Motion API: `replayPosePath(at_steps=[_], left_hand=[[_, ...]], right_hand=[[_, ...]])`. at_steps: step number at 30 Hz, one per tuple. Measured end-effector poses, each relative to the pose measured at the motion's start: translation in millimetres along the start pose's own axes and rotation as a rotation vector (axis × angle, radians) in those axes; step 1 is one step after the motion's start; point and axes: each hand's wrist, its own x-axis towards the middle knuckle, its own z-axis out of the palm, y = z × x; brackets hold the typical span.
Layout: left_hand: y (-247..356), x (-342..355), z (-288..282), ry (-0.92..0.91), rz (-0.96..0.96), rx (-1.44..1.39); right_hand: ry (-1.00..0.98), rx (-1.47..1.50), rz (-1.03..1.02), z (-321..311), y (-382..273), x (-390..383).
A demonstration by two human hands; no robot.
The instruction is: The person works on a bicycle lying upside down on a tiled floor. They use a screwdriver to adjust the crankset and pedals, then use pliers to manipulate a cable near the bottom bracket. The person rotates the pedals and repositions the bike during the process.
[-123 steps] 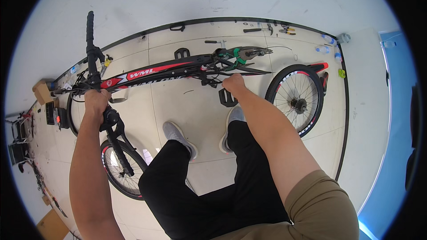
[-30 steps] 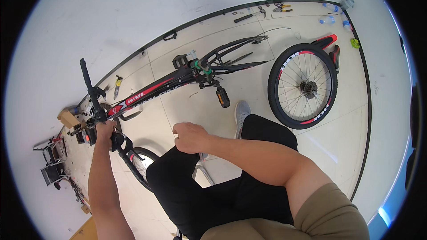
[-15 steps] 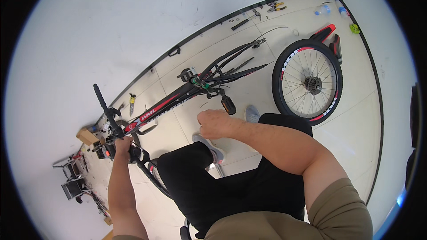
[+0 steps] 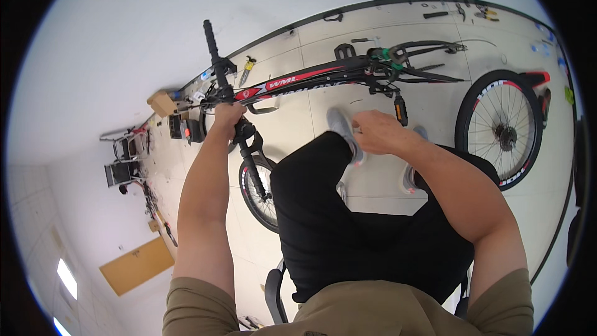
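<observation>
A black-and-red bicycle frame [image 4: 323, 72] stretches across the floor before me, its rear end without a wheel. My left hand [image 4: 230, 118] is wrapped round the middle of the handlebar [image 4: 221, 76], close to the stem. The front wheel [image 4: 247, 198] shows beside my left knee. My right hand [image 4: 378, 132] hovers over my shoes with its fingers curled; whether anything is in them is hidden. Nearest to it is an orange-and-black pedal [image 4: 400, 109]. Green material [image 4: 392, 56] shows around the crank area. The loose rear wheel [image 4: 463, 115], with its cassette [image 4: 506, 138], lies to the right.
A hammer [image 4: 443, 14] and yellow-handled pliers [image 4: 487, 12] lie along the wall, near plastic bottles. Red-and-black fenders [image 4: 535, 78] rest behind the loose wheel. Yellow-handled cutters [image 4: 248, 70], a cardboard box [image 4: 163, 104] and a folding chair [image 4: 122, 171] are at the left.
The view has swung left, so the bicycle and loose wheel sit farther right in it. My left hand stays on the handlebar, which has turned, exposing more front wheel. My right hand remains curled.
</observation>
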Motion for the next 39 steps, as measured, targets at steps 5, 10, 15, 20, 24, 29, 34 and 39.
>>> replayPosePath(at_steps=[5, 10, 15, 20, 24, 29, 34, 39], left_hand=[[-12.6, 2.0, -6.5, -0.02, 0.042, -0.069], [-7.8, -4.3, -0.3, -0.044, 0.037, -0.094], [-3.7, -9.4, 3.9, -0.058, 0.044, -0.142], [-9.6, 0.2, -0.1, -0.013, 0.084, -0.057], [-8.7, 5.2, 6.1, -0.003, 0.072, -0.033], [-13.6, 5.2, -1.5, 0.0, 0.082, -0.03], [-9.5, -0.4, -1.1, -0.053, 0.056, -0.059], [-2.2, -10.9, -8.2, -0.139, 0.057, -0.121]], right_hand=[[0.052, 0.039, -0.013, 11.7, 18.1, 10.9], [0.157, 0.053, 0.057, 19.1, 58.1, 21.6], [0.366, 0.725, 0.508, 19.5, 76.7, 7.6], [0.503, 1.364, 0.66, -6.4, 78.2, 0.9], [0.801, 1.418, 0.524, -20.1, 66.1, 16.2], [0.857, 1.41, 0.33, -32.7, 32.7, 35.5], [0.897, 0.779, 0.242, -26.5, 36.2, 48.5], [1.018, 0.745, 0.2, -28.8, 49.0, 58.9]])
